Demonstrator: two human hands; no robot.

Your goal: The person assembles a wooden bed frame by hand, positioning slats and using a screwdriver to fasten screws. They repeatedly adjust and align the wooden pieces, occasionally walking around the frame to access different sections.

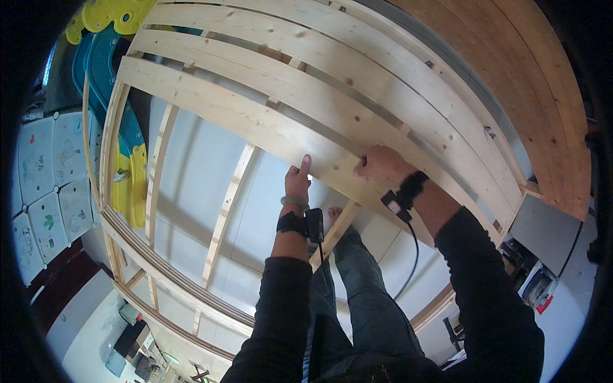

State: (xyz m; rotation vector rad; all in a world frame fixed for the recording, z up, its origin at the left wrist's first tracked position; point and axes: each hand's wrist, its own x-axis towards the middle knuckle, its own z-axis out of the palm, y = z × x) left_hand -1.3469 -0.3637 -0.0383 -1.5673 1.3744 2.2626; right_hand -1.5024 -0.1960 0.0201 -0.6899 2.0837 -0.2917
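A long pale wooden slat (223, 113) lies nearest me across a slatted wooden frame, at a slant from far left to near right. My left hand (297, 183) holds its near edge, thumb on top and fingers mostly hidden below. My right hand (385, 163) is curled over the slat's far edge, farther right. More slats (274, 67) lie beyond it, with narrow gaps between. Bare crosspieces (228, 207) span the open part on my side. Black straps with small cabled devices (313, 225) are on both wrists.
I stand inside the frame's open part, between a crosspiece (336, 233) and the right end. The frame's side rail (175, 274) runs along the lower left. Beyond are a teal and yellow plastic slide (131, 134), white panel cabinet (54, 150) and brown boards (511, 76).
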